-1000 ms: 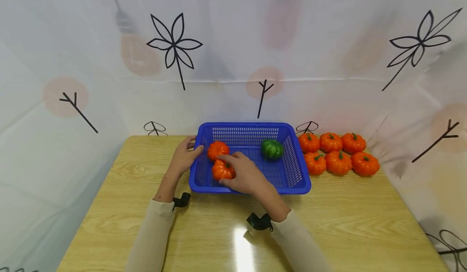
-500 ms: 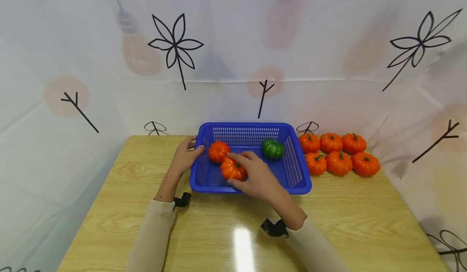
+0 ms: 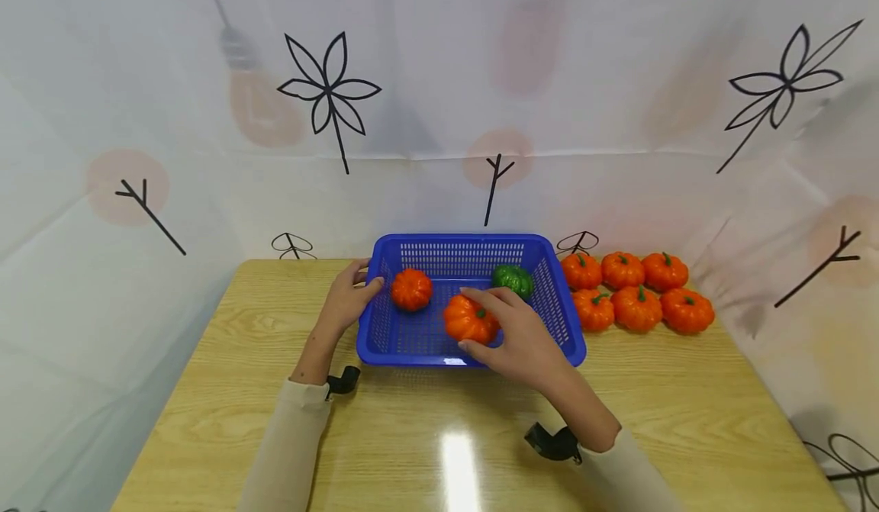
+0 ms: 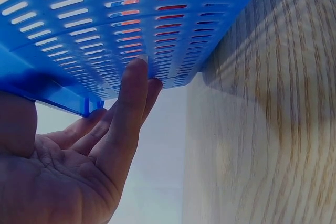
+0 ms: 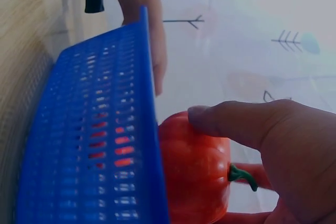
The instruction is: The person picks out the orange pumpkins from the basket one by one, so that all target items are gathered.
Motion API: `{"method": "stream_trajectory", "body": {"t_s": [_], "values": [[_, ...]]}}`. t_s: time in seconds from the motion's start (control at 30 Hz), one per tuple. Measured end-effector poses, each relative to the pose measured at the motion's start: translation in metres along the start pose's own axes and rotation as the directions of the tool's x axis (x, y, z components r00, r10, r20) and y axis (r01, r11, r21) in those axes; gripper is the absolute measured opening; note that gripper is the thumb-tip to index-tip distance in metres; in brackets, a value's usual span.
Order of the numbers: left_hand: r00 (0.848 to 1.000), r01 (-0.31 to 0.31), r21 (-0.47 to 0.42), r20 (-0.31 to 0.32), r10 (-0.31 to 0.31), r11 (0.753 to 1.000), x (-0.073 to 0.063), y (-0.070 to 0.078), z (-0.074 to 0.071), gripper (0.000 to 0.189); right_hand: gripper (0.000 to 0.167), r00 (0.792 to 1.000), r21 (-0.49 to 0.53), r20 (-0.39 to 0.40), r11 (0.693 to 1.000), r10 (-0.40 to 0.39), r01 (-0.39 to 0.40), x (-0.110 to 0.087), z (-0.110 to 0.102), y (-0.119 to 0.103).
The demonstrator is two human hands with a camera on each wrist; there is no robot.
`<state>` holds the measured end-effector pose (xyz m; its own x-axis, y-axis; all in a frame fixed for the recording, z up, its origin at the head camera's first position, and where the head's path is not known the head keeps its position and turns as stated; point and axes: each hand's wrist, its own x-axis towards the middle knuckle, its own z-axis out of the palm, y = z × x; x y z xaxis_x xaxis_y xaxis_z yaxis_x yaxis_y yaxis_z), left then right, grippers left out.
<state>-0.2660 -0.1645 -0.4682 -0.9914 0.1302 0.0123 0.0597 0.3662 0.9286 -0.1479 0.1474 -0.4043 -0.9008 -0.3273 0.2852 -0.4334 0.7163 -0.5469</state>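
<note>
A blue plastic basket (image 3: 474, 361) with slotted walls stands on the table. My left hand (image 3: 346, 294) holds its left rim, thumb over the top and fingers along the outer wall, as the left wrist view (image 4: 131, 108) shows from below. In my right hand (image 3: 525, 340) is an orange pumpkin (image 3: 470, 320) with a green stem, gripped between thumb and fingers over the front part of the basket. The right wrist view shows this pumpkin (image 5: 194, 171) at the height of the rim. Inside the basket lie another orange pumpkin (image 3: 411, 290) at the left and a green pumpkin (image 3: 512, 281), partly hidden by my right hand.
Several orange pumpkins (image 3: 637, 309) sit in two rows on the wooden table (image 3: 398, 436), right beside the basket. A white patterned cloth (image 3: 426, 100) hangs close behind the table and along its sides.
My right hand has carried the orange pumpkin rightward and up, away from the other orange one, now overlapping the green pumpkin. The left hand stays on the basket's rim.
</note>
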Motion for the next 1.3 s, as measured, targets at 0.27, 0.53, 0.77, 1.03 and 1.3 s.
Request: {"method": "stream_trajectory", "body": {"t_s": [0.27, 0.53, 0.77, 1.03, 1.3], "values": [[1.000, -0.013, 0.000, -0.004, 0.013, 1.000, 0.001, -0.001, 0.000, 0.057, 0.075, 0.999, 0.018, -0.009, 0.999, 0.041, -0.040, -0.012, -0.020, 0.006], [1.000, -0.019, -0.002, 0.002, 0.019, 1.000, 0.001, -0.002, 0.000, 0.057, 0.075, 0.997, 0.017, -0.049, 0.998, 0.053, -0.052, -0.022, -0.036, 0.013], [1.000, -0.006, -0.007, 0.006, 0.006, 1.000, -0.001, 0.000, 0.000, 0.057, 0.071, 0.997, -0.005, -0.046, 0.998, 0.068, -0.069, -0.030, -0.046, 0.022], [1.000, -0.009, -0.023, 0.002, 0.009, 1.000, -0.001, 0.001, 0.000, 0.056, 0.071, 0.996, -0.028, -0.071, 0.998, 0.059, -0.061, -0.037, -0.060, 0.031], [1.000, -0.002, -0.029, 0.004, 0.002, 1.000, -0.001, 0.001, 0.000, 0.055, 0.071, 0.994, -0.059, -0.107, 0.997, 0.037, -0.044, -0.052, -0.077, 0.042]]}}
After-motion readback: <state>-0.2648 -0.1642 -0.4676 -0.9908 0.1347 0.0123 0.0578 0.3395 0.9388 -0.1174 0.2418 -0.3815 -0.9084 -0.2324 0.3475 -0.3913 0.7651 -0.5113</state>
